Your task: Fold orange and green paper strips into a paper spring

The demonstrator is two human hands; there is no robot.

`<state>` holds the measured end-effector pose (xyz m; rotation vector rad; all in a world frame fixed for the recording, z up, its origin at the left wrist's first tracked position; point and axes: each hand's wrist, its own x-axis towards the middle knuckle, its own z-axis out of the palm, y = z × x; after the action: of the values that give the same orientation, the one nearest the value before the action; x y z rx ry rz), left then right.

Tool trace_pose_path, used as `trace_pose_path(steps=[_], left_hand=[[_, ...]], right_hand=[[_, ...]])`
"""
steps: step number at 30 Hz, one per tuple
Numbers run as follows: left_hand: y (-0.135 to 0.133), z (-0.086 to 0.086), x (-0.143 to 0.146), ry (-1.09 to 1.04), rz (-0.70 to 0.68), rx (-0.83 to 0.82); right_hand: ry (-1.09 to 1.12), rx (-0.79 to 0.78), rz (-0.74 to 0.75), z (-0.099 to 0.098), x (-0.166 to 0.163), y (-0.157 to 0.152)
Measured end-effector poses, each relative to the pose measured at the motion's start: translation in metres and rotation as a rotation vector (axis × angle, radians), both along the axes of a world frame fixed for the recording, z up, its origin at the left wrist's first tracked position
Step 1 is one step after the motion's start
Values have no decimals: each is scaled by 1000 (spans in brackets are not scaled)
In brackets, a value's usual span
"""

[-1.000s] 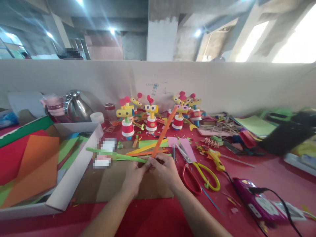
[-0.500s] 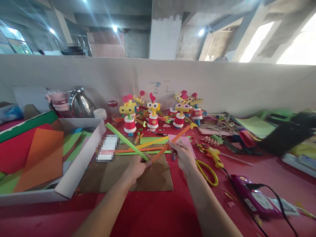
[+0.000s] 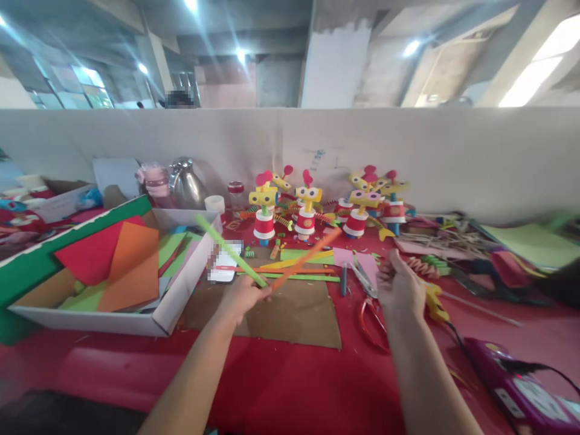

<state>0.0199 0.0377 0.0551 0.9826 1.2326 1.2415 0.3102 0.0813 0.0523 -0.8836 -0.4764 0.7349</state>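
Red table (image 3: pixel 290 386), brown cardboard mat (image 3: pixel 294 314). Left hand (image 3: pixel 240 297) pinches green strip (image 3: pixel 229 249) and orange strip (image 3: pixel 304 258) at crossing — keep pinch firm there. Right hand (image 3: pixel 399 289) loosely curled, empty, over scissors (image 3: pixel 368 299).

Left hand (image 3: pixel 242 296), right hand (image 3: pixel 399 287): two; green strip (image 3: pixel 226 248), orange strip (image 3: pixel 308 257): two; scissors (image 3: pixel 368 311): one; kettle (image 3: pixel 185 184): one

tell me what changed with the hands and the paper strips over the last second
The right hand let go of the orange strip and moved off to the right, above the scissors. The left hand now holds the green strip and the orange strip alone, pinched where they meet. The paper figures, the box and the cardboard stayed put.
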Motion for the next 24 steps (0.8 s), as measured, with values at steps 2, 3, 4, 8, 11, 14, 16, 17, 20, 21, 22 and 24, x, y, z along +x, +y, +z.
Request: trace_pose_path(steps=[2, 3, 4, 8, 11, 14, 16, 17, 20, 21, 22, 24], left_hand=[[5, -1, 6, -129, 3, -129], [8, -1, 12, -242, -6, -197], [9, 0, 19, -351, -4, -242], [13, 3, 47, -552, -32, -321], [16, 1, 59, -623, -33, -338], [19, -3, 64, -664, -11, -335], [21, -5, 66, -671, -11, -329], [22, -6, 66, -674, -14, -325], [23, -8, 67, -670, -26, -286], [23, -9, 67, -658, -35, -250], [23, -10, 66, -643, -47, -205], [22, -14, 66, -610, -81, -117]], right_hand=[[21, -8, -37, 0, -13, -4], [-26, -38, 67, 0, -23, -8], [-107, -49, 166, -1, -34, -12], [-587, 100, 573, -9, -81, -29], [-656, 141, 647, -20, -102, -36], [-605, 116, 568, -29, -110, -37], [-572, 108, 520, -32, -110, -35], [-559, 111, 505, -32, -110, -35], [-521, 153, 484, -32, -110, -34], [-509, 167, 488, -32, -110, -34], [-498, 178, 498, -32, -111, -35], [-468, 184, 527, -31, -112, -37]])
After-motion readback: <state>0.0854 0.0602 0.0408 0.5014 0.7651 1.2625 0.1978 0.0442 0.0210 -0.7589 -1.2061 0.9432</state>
